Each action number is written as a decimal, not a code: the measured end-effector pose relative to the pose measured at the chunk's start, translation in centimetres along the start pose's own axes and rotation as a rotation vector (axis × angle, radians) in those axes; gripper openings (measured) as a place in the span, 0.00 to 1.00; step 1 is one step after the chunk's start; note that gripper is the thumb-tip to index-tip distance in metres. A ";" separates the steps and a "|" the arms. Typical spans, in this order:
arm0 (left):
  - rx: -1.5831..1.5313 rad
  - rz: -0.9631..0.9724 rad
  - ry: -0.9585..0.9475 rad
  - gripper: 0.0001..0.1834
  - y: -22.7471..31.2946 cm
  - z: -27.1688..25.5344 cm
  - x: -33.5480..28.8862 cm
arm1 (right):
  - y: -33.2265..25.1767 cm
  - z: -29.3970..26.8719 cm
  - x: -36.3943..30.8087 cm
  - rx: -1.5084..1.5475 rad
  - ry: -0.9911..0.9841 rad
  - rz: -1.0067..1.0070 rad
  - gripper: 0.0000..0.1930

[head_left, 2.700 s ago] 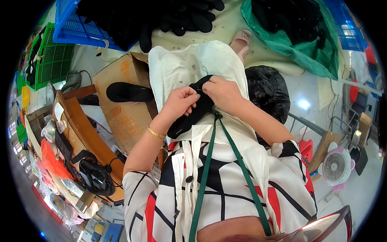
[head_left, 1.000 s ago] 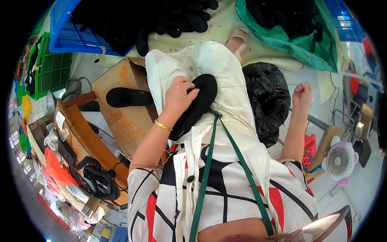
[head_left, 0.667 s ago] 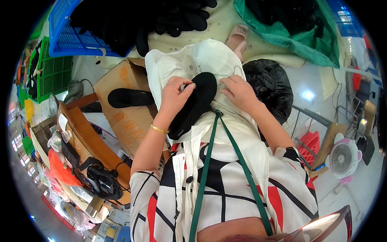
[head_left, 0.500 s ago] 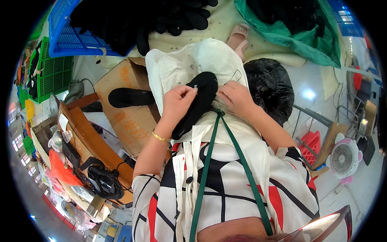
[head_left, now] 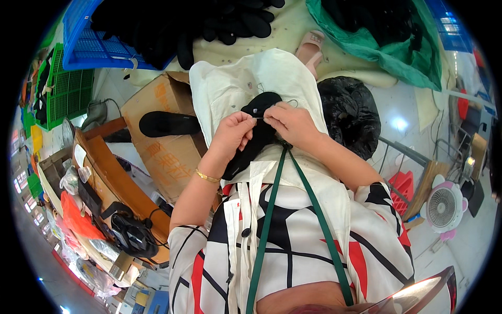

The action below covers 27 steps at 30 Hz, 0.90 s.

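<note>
Left hand [head_left: 232,133], right hand [head_left: 294,123] pinched close together over black insole [head_left: 254,144].

White-and-pink fan [head_left: 442,206], pink sandal [head_left: 309,51], orange bag [head_left: 78,218]

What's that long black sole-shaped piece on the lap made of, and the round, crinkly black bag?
The piece looks like matte fabric, since it barely shines; its inside is hidden. The bag seems thin glossy plastic, with shiny wrinkles.

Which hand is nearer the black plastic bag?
Right. The right hand is left of the black plastic bag, at the right edge of the black insole; the left hand is farther, at its left edge.
</note>
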State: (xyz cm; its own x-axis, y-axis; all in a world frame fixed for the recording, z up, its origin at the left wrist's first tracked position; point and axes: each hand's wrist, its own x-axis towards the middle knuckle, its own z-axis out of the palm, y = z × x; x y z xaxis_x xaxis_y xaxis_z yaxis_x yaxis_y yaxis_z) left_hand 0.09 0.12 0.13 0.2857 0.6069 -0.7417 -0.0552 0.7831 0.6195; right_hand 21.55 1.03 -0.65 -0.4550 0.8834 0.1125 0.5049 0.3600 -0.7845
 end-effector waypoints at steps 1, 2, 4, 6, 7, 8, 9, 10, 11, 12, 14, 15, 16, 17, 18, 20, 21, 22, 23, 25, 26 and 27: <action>0.157 0.113 0.024 0.06 -0.4 0.0 0.0 | -0.4 0.0 0.5 -0.081 -0.017 0.005 0.07; 0.315 0.226 0.048 0.06 -1.0 0.2 0.0 | -0.6 0.0 1.0 -0.161 -0.033 0.010 0.06; 0.556 0.417 0.106 0.07 -1.0 0.5 -0.1 | -0.5 0.2 1.5 -0.244 -0.064 -0.057 0.04; 0.722 0.575 0.175 0.07 -0.4 0.8 -0.3 | -0.2 0.4 1.9 -0.283 -0.081 -0.099 0.03; 0.632 0.481 0.178 0.07 0.0 0.6 -0.3 | 0.0 0.6 1.9 -0.281 -0.082 -0.108 0.03; 0.543 0.387 0.180 0.07 0.5 0.3 -0.2 | 0.1 0.7 2.0 -0.280 -0.083 -0.117 0.03; 0.452 0.294 0.183 0.07 0.8 -0.1 -0.1 | 0.2 0.9 1.9 -0.217 -0.075 -0.082 0.02; 0.393 0.183 0.171 0.07 1.0 -0.4 0.1 | 0.3 1.1 1.9 -0.154 -0.067 -0.048 0.03; 0.334 0.173 0.138 0.07 0.8 -0.5 0.4 | 0.3 1.4 1.9 -0.092 -0.059 -0.013 0.03; 0.274 0.162 0.107 0.07 0.3 -0.4 0.7 | 0.3 1.7 1.9 -0.022 -0.027 -0.010 0.02; 0.223 0.164 0.069 0.07 -0.3 -0.3 0.9 | 0.1 2.4 1.9 0.118 0.039 -0.003 0.02; 0.231 0.174 0.059 0.08 -0.3 -0.2 0.9 | 0.3 2.5 1.9 0.174 0.052 -0.023 0.02; 0.241 0.184 0.048 0.08 -0.4 -0.1 1.0 | 0.6 2.5 1.8 0.230 0.066 -0.043 0.02; 0.283 0.226 0.065 0.08 -0.4 0.1 1.0 | 0.8 2.4 1.7 0.285 0.082 -0.063 0.03; 0.322 0.268 0.084 0.08 -0.6 0.1 1.0 | 0.4 1.7 1.4 0.534 0.068 0.149 0.03; 0.377 0.313 0.103 0.07 -0.8 0.0 1.0 | -0.8 -0.9 0.5 1.023 0.036 0.582 0.03; 0.396 0.317 0.104 0.06 -0.7 -0.1 1.0 | 0.1 -2.1 -0.3 1.039 0.092 0.529 0.03; 0.411 0.320 0.111 0.05 -0.9 -0.2 1.0 | 1.2 -3.5 -1.2 1.055 0.141 0.474 0.04; 0.404 0.346 0.103 0.05 -1.0 -0.2 1.1 | 2.1 -5.2 -1.8 1.099 0.260 0.490 0.04; 0.390 0.400 0.094 0.05 -1.3 -0.3 1.2 | 4.2 -8.5 -3.3 1.272 0.480 0.501 0.04; 0.426 0.411 0.107 0.06 -1.2 -0.3 1.2 | 5.5 -9.9 -4.1 1.395 0.629 0.540 0.04; 0.462 0.420 0.118 0.07 -1.1 -0.2 1.1 | 5.9 -10.9 -4.7 1.363 0.742 0.557 0.04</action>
State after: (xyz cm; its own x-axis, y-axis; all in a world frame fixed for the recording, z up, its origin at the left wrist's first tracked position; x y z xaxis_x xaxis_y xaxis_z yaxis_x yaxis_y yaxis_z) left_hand 0.27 -0.06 -1.40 0.2209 0.8812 -0.4179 0.2864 0.3510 0.8915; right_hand 34.73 2.26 0.83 0.1812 0.8918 -0.4144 -0.6828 -0.1892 -0.7057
